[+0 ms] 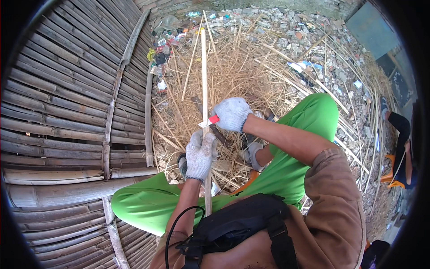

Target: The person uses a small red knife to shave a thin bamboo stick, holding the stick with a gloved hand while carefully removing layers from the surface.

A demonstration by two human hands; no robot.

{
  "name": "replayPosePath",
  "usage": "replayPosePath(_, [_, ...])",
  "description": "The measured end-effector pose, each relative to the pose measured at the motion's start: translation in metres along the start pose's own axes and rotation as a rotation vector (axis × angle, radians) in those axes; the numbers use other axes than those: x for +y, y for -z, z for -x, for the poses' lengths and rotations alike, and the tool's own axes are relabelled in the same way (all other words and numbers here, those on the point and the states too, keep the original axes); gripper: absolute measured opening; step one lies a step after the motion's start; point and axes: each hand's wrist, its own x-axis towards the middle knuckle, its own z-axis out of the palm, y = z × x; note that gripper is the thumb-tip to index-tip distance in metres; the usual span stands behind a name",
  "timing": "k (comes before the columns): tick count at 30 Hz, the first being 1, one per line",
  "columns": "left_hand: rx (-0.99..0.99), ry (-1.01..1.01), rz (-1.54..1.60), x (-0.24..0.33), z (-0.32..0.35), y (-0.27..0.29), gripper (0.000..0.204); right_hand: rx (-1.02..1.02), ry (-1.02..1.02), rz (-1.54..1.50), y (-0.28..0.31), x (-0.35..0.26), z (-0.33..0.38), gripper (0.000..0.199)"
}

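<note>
My left hand (199,154), in a whitish knit work glove, is wrapped round a long pale bamboo strip (204,71). The strip runs from my lap straight away from me over the ground. Just beyond that hand, my gloved right hand (231,113) grips a knife with a red handle (214,119). Its pale blade (204,123) lies across the strip, pointing left. The blade appears to touch the strip, though I cannot tell whether it cuts into it. My right fingers are partly hidden behind the back of the glove.
Bamboo shavings (237,74) cover the ground ahead, with litter and rubble (286,27) beyond. A bamboo slat wall (67,98) rises close on my left. Thin bamboo strips (331,92) lie to the right. Another person's leg (400,125) shows at the far right, near an orange stool (389,172).
</note>
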Motion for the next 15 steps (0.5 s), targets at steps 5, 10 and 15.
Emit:
replayPosePath(5, [-0.009,-0.031,-0.011,0.002,0.005,0.003,0.028,0.045,0.007,0.005,0.012,-0.003,0.002,0.024])
replayPosePath(10, [-0.129,-0.020,-0.053,0.016,0.027,-0.016,0.030,0.028,-0.362,-0.165,0.056,0.051,-0.006,0.029])
replayPosePath(15, [-0.136,-0.088,-0.188,-0.001,0.036,-0.011,0.029,0.039,-0.327,-0.032,0.053,0.083,-0.019,0.030])
